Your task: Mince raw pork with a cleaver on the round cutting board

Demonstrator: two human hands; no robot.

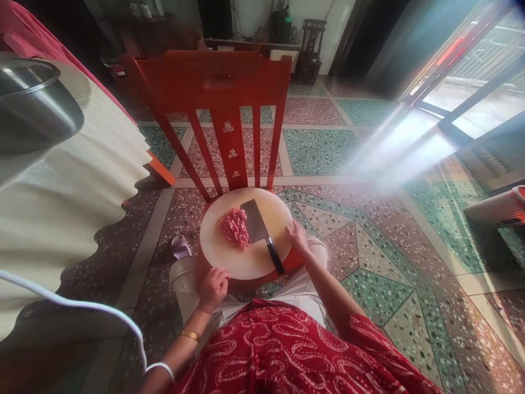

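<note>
A round pale cutting board [217,257] lies on the seat of a red wooden chair [213,82] between my knees. On it sits a heap of minced meat [235,229], left of the middle. Flat beside the meat is a cleaver [255,221], its broad blade touching or nearly touching the heap and its black handle pointing towards me. My left hand [214,287] is closed at the board's front left rim, fingers curled against the edge. At the right rim, my right hand [298,237] grips the edge with its fingertips on top. Neither hand touches the cleaver.
On the left, a table with a pale cloth [77,191] bears a metal pot [36,106]. A white cable [82,305] crosses the lower left. A lilac slipper [181,247] shows beside my left leg. A red and white container [500,208] stands far right, near a bright doorway.
</note>
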